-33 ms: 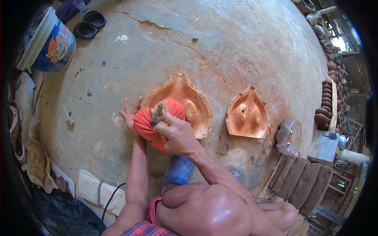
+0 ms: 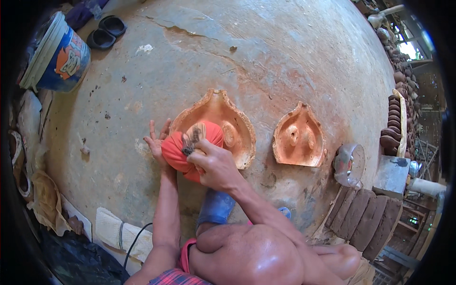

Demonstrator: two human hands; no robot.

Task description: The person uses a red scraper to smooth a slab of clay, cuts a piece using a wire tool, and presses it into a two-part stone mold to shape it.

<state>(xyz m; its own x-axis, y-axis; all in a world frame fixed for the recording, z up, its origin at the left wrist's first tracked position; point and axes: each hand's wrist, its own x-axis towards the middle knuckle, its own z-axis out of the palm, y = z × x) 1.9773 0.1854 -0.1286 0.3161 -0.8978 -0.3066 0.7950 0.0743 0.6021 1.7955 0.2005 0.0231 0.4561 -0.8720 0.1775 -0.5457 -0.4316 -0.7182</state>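
An orange-red rounded bundle, which looks like folded cloth (image 2: 178,154), rests against the near left part of a large clay mould half (image 2: 243,124). My right hand (image 2: 216,164) is closed round a brush (image 2: 192,137) with dark bristles and a pale wooden part, held against the top of the bundle. Beside the bundle's left side, my left hand (image 2: 156,142) has its fingers spread, its palm at the edge of the cloth. To the right lies a smaller clay mould half (image 2: 300,137), hollow side up, with raised lumps inside.
Farther right stand a metal ring-shaped vessel (image 2: 349,165) and dark clay rolls (image 2: 363,216). A blue and white bucket (image 2: 64,59) and black sandals (image 2: 107,32) are at the far left. A folded white sack (image 2: 121,232) lies near my left arm.
The brush has tilted slightly in my right hand, which has shifted a little to the right and down. My left hand stays in place.
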